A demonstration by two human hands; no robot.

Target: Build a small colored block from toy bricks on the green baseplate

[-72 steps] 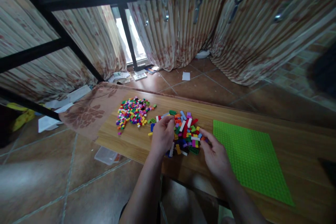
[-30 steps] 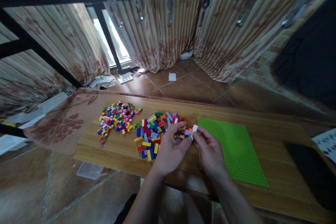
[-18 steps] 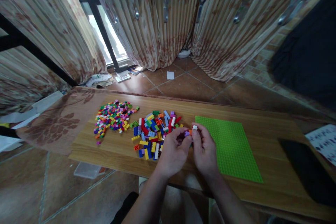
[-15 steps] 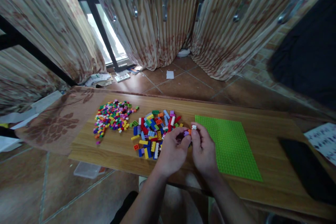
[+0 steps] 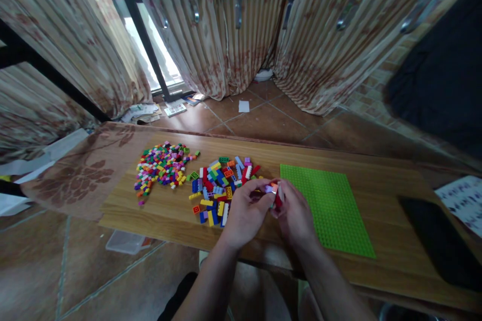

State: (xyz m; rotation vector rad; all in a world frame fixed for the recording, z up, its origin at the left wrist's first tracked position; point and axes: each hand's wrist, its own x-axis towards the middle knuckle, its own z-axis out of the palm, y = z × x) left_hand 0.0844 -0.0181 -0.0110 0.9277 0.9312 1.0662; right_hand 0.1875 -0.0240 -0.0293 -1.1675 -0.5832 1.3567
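Note:
My left hand (image 5: pixel 246 210) and my right hand (image 5: pixel 295 210) meet over the wooden board (image 5: pixel 165 213), fingertips pinched together on a small cluster of bricks (image 5: pixel 273 191), purple, orange, white and red. Just left of the hands lies a pile of larger coloured bricks (image 5: pixel 218 185). Further left is a heap of tiny coloured bricks (image 5: pixel 161 168). A bright green baseplate (image 5: pixel 327 205) lies flat right of my right hand, nothing on it.
A flowered cloth (image 5: pixel 79 170) covers the board's left end. A dark flat object (image 5: pixel 437 233) and a printed sheet (image 5: pixel 461 200) lie at the far right. Curtains (image 5: pixel 233 35) hang behind; papers (image 5: pixel 143 110) and a plastic box (image 5: pixel 126 242) lie on the tiled floor.
Both hands left the larger-brick pile holding small bricks and came together near the baseplate's left edge. The pinched cluster now shows a red piece, and the fingers have closed tighter.

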